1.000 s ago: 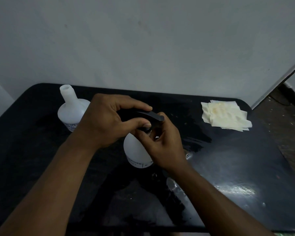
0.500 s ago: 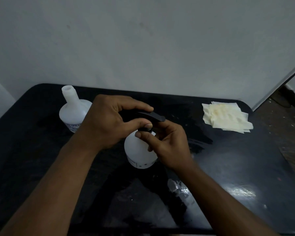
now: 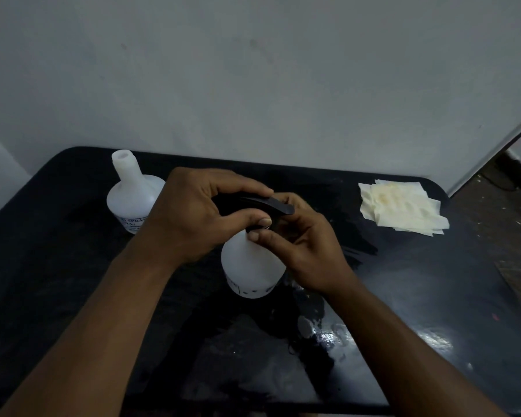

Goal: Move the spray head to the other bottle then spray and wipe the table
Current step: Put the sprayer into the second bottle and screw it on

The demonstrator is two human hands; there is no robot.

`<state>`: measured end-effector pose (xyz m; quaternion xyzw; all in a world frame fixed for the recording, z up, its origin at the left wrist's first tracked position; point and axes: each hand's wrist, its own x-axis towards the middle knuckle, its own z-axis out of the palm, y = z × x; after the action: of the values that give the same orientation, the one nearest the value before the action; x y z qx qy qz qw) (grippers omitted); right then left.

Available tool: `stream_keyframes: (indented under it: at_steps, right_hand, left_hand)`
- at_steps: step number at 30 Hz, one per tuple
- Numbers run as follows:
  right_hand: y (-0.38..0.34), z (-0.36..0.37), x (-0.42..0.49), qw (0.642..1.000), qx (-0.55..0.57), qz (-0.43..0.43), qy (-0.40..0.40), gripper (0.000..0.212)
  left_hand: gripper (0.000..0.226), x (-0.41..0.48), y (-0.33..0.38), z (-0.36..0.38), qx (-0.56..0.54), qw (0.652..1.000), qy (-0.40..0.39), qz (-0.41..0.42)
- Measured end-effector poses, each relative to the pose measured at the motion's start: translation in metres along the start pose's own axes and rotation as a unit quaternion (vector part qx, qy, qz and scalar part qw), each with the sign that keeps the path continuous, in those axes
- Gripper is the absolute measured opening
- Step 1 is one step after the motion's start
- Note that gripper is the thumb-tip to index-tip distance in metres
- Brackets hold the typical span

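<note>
A black spray head [image 3: 271,204] sits on top of a white bottle [image 3: 251,266] standing at the middle of the black table [image 3: 433,296]. My left hand [image 3: 193,218] is closed over the spray head's body from the left. My right hand [image 3: 301,245] pinches the collar at the bottle's neck, thumb in front and fingers behind. The neck itself is hidden by my fingers. A second white bottle [image 3: 133,197] stands at the back left with its neck uncovered.
A stack of pale yellow wipes [image 3: 403,209] lies at the table's back right corner. Wet patches glint on the tabletop near the front right [image 3: 328,335]. A grey wall rises right behind the table; bare floor shows at the far right.
My right hand's fingers have shifted around the bottle's neck, the thumb coming round to the front. My left hand and the spray head have stayed in place.
</note>
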<state>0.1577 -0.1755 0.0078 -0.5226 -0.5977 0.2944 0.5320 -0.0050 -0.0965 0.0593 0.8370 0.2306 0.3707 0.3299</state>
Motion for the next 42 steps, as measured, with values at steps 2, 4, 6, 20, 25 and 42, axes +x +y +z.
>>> stream_keyframes:
  at_steps: [2, 4, 6, 20, 25, 42]
  right_hand:
    - [-0.003, 0.001, -0.001, 1.000, -0.013, 0.002, 0.019, 0.021]
    - [-0.006, 0.004, -0.003, 0.998, -0.037, 0.003, 0.045, 0.021]
    - [-0.008, 0.008, -0.004, 0.995, -0.071, 0.001, 0.073, 0.023]
    - [-0.010, 0.001, 0.000, 0.997, -0.070, 0.013, -0.015, 0.016]
    - [-0.013, 0.008, -0.005, 0.987, -0.147, 0.001, 0.060, 0.020]
    - [0.005, 0.003, 0.001, 0.999, -0.034, 0.009, -0.032, 0.021]
  left_hand:
    - [0.035, 0.000, 0.000, 0.001, 0.001, 1.000, 0.002, 0.002]
    - [0.035, 0.000, 0.001, 0.001, 0.006, 1.000, 0.004, 0.003]
    - [0.034, 0.000, 0.001, 0.000, 0.008, 1.000, 0.006, 0.001]
    - [0.034, 0.000, 0.000, -0.001, -0.003, 1.000, 0.004, -0.006]
    - [0.034, 0.000, 0.001, 0.001, 0.004, 1.000, 0.003, -0.004]
    - [0.048, -0.003, 0.007, 0.007, -0.132, 0.977, 0.122, -0.118]
